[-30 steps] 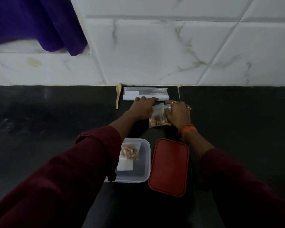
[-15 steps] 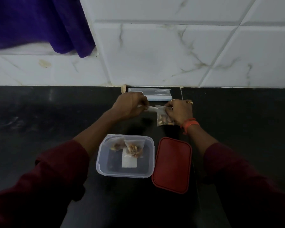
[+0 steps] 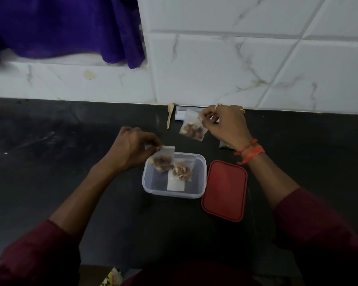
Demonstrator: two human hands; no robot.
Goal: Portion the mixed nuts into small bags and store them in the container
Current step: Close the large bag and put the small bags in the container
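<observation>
My left grip (image 3: 132,149) pinches the top of a nut bag (image 3: 161,161) hanging over the 10 o'clock corner of the clear container (image 3: 174,194), where another filled bag (image 3: 181,171) already lies. My right grip (image 3: 225,124) pinches a third bag (image 3: 192,129) over the tabletop (image 3: 50,162), at 12 o'clock from the container; the red lid (image 3: 224,190) lies at its 3 o'clock

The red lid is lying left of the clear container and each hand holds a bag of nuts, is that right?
No, in the head view the red lid lies to the right of the clear container, not the left. The rest stands: the left hand pinches a bag of nuts and the right hand pinches a second bag.
</observation>
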